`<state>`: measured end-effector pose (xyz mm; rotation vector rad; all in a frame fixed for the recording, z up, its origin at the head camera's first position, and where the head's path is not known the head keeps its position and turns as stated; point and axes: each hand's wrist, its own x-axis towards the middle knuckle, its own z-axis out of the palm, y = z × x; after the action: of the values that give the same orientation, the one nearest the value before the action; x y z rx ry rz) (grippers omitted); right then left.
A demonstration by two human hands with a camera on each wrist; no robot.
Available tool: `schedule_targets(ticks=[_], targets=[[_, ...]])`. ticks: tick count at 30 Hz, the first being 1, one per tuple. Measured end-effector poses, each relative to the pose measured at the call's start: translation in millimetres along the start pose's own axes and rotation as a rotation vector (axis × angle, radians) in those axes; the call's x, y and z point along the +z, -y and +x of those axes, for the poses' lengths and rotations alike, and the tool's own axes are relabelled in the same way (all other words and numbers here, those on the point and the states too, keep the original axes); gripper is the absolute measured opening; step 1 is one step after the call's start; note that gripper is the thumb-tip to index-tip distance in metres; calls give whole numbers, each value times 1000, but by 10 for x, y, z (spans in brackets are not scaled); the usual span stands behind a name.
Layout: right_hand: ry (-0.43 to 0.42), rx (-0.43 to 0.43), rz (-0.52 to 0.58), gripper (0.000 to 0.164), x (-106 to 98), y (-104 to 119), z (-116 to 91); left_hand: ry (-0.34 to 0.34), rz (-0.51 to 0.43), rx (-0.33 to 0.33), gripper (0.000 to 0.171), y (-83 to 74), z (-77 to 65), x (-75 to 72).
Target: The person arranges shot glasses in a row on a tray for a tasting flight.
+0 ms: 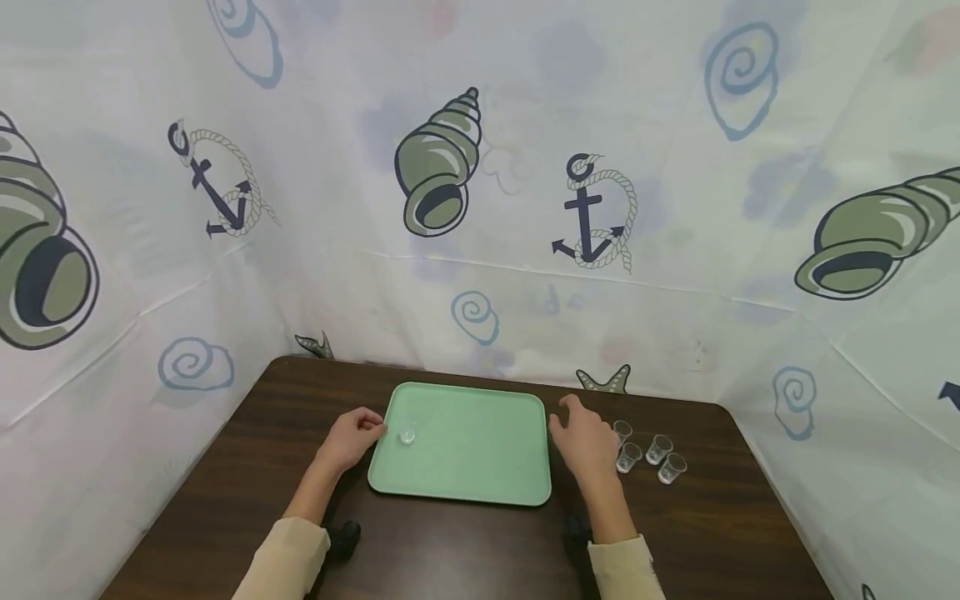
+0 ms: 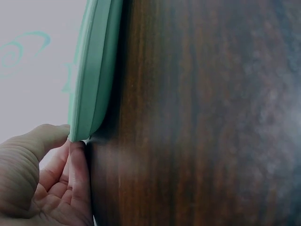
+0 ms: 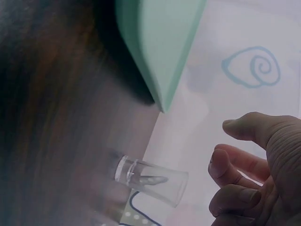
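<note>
A light green tray [image 1: 468,446] lies on the dark wooden table. My left hand [image 1: 354,437] is at its left edge; in the left wrist view the thumb [image 2: 51,134] and fingers pinch the rim of the tray [image 2: 96,70]. One small clear cup [image 1: 407,435] stands on the tray near that side. My right hand [image 1: 588,446] hovers just right of the tray, its fingers loosely bent and holding nothing. Close to it are several small clear cups [image 1: 628,457]; in the right wrist view one clear cup [image 3: 153,181] stands on the table, apart from the fingers [image 3: 235,197].
The brown table [image 1: 480,546] meets a hanging white cloth [image 1: 525,317] printed with shells and anchors at the back and both sides. More clear cups [image 1: 672,468] stand to the right of my right forearm.
</note>
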<state>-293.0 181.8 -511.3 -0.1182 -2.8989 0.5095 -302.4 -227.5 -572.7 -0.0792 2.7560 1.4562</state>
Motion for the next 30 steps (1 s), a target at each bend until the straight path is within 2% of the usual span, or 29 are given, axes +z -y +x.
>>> schedule_targets(ticks=[11,21,30], targets=[[28,26,-3,48,1,-125,-11,11,-5,11,22,4,7,12],[53,107,11,45,-52,-181,-9,3,6,7,21,-25,-6,4],[69,143,4,46,-34,-257,-5,4,0,10,22,-2,-1,0]])
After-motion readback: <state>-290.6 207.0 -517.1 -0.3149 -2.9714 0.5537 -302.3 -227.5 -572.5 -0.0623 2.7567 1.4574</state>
